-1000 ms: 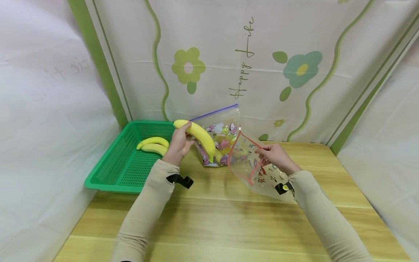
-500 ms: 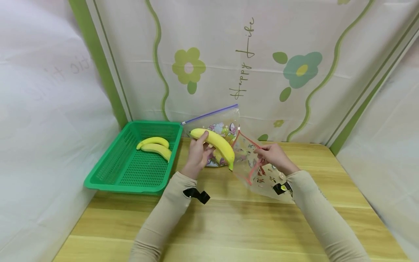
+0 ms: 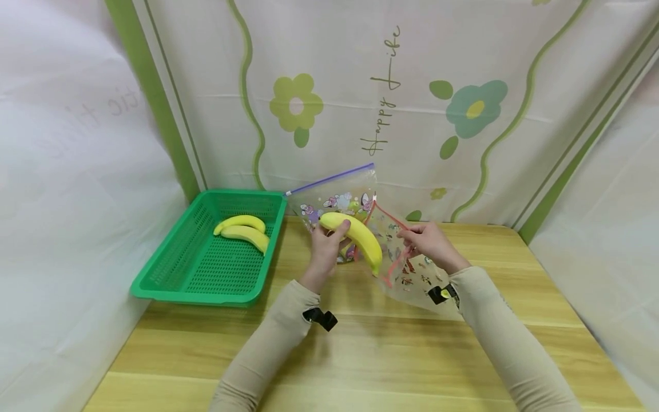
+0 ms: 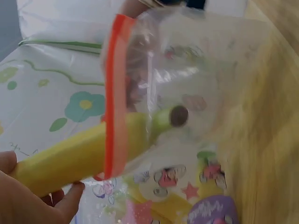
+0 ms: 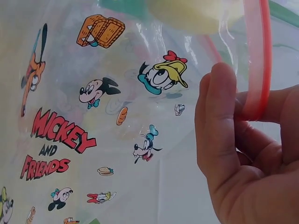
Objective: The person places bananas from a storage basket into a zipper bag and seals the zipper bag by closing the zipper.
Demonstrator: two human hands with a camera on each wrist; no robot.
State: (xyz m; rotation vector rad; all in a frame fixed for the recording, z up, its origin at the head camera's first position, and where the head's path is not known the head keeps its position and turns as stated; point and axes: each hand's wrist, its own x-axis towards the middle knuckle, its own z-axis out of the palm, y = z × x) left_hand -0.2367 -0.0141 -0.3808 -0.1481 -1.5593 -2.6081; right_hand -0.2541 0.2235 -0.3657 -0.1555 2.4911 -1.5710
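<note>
Two hands meet at centre over the worktop [image 3: 360,343]. The left hand [image 3: 326,249] has its grip curled round a banana [image 3: 355,234], whose tip is just inside the red-rimmed mouth of a clear printed bag [image 3: 412,274]. The right hand [image 3: 429,243] pinches that rim. Two more bananas [image 3: 242,229] lie in the green basket [image 3: 170,280] at far left.

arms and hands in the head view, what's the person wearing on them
Both arms are covered by long, snug beige sleeves that end at the wrists. A small black clip or strap sits on the left sleeve near the wrist, and a similar black one with a yellowish spot on the right sleeve. The left hand and right hand are bare: no gloves.
</note>
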